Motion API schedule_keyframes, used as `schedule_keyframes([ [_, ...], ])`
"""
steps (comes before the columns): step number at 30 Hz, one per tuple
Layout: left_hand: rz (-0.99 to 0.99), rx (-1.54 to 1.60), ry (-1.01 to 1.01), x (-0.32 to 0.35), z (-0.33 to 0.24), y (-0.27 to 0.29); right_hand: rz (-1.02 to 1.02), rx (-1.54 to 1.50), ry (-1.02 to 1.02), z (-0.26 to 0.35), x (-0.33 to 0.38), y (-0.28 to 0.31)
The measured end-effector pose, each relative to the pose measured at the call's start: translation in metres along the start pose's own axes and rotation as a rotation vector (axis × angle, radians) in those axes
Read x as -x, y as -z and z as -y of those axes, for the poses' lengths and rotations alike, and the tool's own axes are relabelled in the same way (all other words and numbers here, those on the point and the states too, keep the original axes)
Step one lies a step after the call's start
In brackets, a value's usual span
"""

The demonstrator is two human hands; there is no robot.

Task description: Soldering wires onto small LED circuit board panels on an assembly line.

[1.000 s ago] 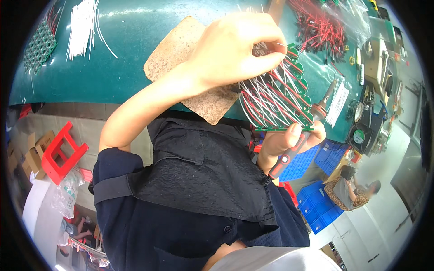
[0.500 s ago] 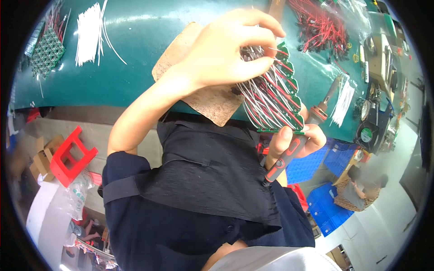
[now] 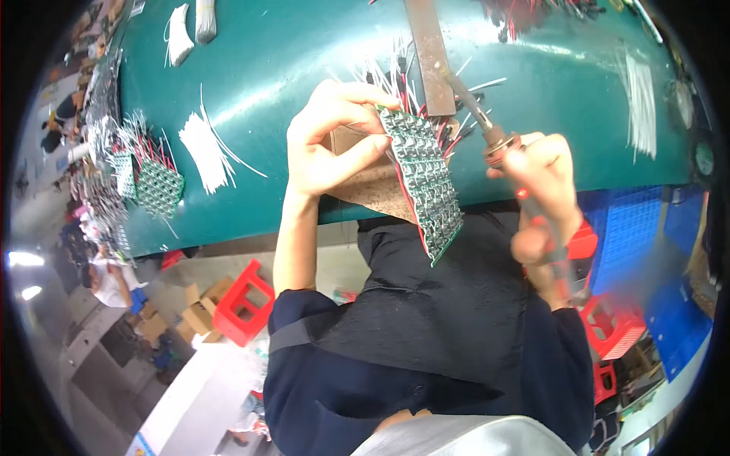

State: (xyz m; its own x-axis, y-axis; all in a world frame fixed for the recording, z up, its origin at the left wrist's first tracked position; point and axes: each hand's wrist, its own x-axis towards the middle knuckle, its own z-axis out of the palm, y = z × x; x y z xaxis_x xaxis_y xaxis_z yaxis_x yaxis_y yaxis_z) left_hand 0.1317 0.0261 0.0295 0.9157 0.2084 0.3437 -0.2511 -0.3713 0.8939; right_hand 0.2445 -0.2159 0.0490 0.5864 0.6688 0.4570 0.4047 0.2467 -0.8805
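My left hand (image 3: 331, 140) pinches the upper left corner of a green circuit board panel (image 3: 424, 171) between thumb and fingers. The panel is tilted, and its face with rows of small metal parts shows. White, red and black wires (image 3: 397, 80) stick out past its far edge; a red one runs down its left side. In my right hand (image 3: 551, 182), blurred by motion, is a soldering iron (image 3: 475, 106). Its tip points up and left, close to a brown metal bar (image 3: 432, 61). Part of the worn brown board (image 3: 369, 178) under the panel is hidden.
White wire bundles lie on the green table (image 3: 258, 99) at left (image 3: 204, 152) and right (image 3: 641, 106). Further left sits another wired panel (image 3: 160, 188). Red wires (image 3: 525, 15) are at the far edge. Red stools (image 3: 245, 304) and blue crates (image 3: 635, 243) stand below.
The panel has been turned over: its wires faced up before, its metal parts do now. My left hand has moved to its corner. My right hand has released the panel and raised the iron.
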Motion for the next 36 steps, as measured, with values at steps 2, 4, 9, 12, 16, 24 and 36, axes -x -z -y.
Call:
schedule_keyframes([
  [2, -0.077, 0.023, -0.036, 0.004, 0.001, 0.000, -0.098, -0.240, -0.265, 0.010, 0.000, 0.002],
  [4, -0.071, 0.019, -0.025, 0.005, 0.000, -0.001, -0.185, -0.580, -0.313, 0.007, 0.004, 0.001],
  [9, -0.074, 0.051, -0.052, 0.004, 0.003, -0.003, -0.118, -0.607, -0.400, 0.004, 0.010, 0.002],
  [12, -0.069, 0.039, -0.062, 0.005, 0.003, -0.002, -0.105, -0.636, -0.433, 0.002, 0.009, 0.001],
  [16, -0.072, 0.078, -0.060, 0.007, 0.005, -0.002, -0.097, -0.620, -0.432, -0.001, 0.008, -0.002],
  [24, -0.075, 0.070, -0.075, 0.005, 0.006, -0.002, -0.096, -0.558, -0.372, -0.005, 0.006, -0.003],
  [36, -0.059, 0.083, -0.088, 0.008, 0.012, 0.001, -0.061, -0.559, -0.307, -0.010, 0.008, 0.002],
])
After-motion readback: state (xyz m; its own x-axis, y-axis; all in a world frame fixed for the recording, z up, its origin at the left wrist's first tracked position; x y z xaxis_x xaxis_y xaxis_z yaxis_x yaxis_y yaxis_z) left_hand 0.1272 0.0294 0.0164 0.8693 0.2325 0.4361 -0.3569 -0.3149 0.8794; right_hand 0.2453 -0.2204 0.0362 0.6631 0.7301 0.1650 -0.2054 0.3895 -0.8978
